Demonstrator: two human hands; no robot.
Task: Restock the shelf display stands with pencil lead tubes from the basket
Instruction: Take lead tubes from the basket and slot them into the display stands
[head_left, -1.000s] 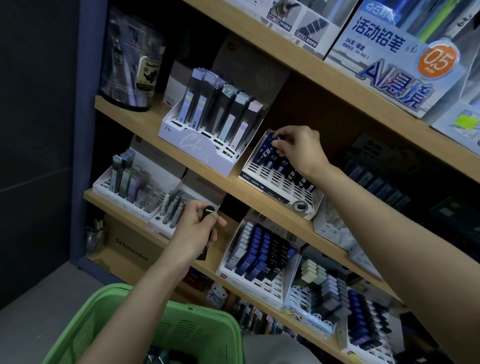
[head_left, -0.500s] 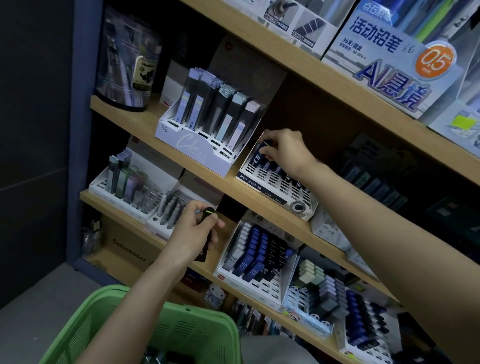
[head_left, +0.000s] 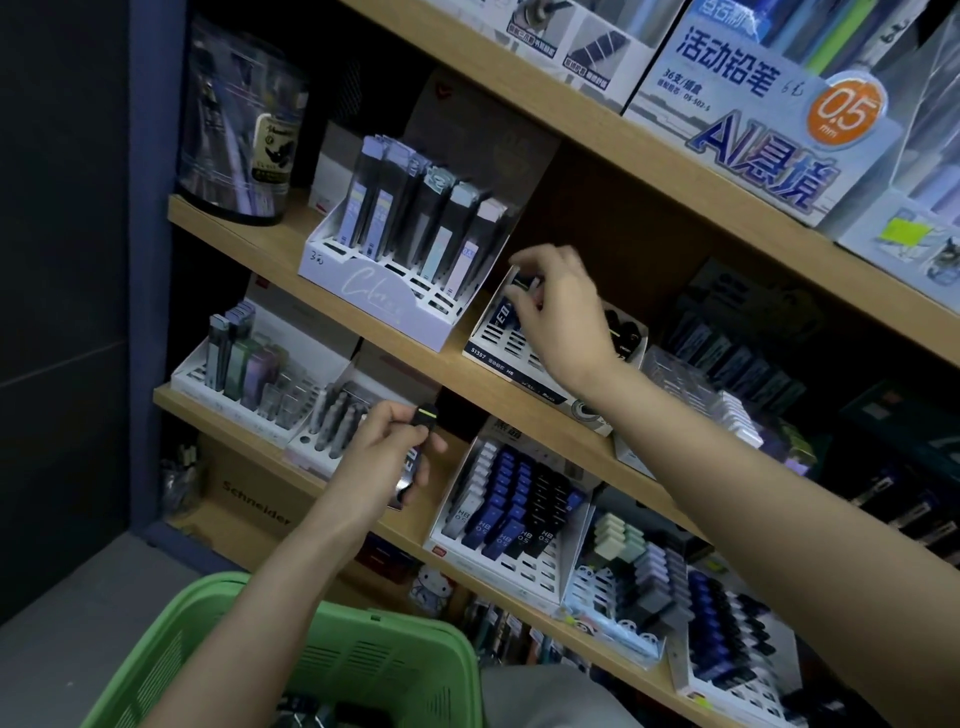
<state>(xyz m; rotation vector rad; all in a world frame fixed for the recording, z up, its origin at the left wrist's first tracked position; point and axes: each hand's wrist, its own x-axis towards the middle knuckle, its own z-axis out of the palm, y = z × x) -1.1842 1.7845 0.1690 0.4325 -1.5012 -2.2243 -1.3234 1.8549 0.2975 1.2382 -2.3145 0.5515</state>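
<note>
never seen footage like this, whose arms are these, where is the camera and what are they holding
There is no machine here. These are a person's two bare arms, filmed by one wide-angle camera worn on their head that looks forward and down, so there is only one view.

The left hand grips a black tube of pencil leads. The right hand reaches to a white slotted stand on the wooden shelf. Its fingers are at another tube there, but blur hides whether they grip it. Beside it sit more stands of tubes. At the bottom is the green basket holding the stock.
</note>
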